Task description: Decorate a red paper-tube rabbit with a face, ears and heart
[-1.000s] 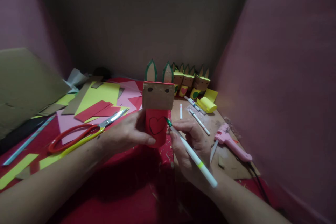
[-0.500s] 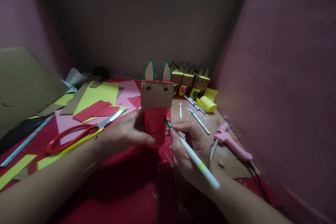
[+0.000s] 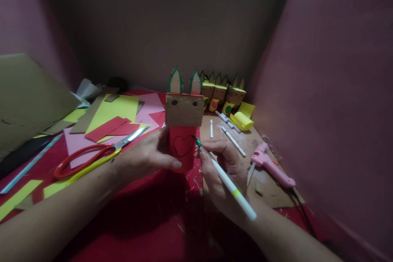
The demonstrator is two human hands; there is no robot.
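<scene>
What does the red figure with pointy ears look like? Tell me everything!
The red figure is held upright mid-view, facing the camera. Its tube-like body looks like paper, with an unfilled dark heart outline. The boxy brown head, seemingly cardboard, has a red top edge, two dark eyes and two pointed, pale ears edged in green. The left hand grips the body; a green-tipped marker is at its side, perhaps touching. Whether its base rests on anything is unclear.

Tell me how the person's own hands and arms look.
The left hand and right hand are ungloved. The forearms are uncovered as far as they show. A small dark mark shows on the left one, near the hand.
</scene>
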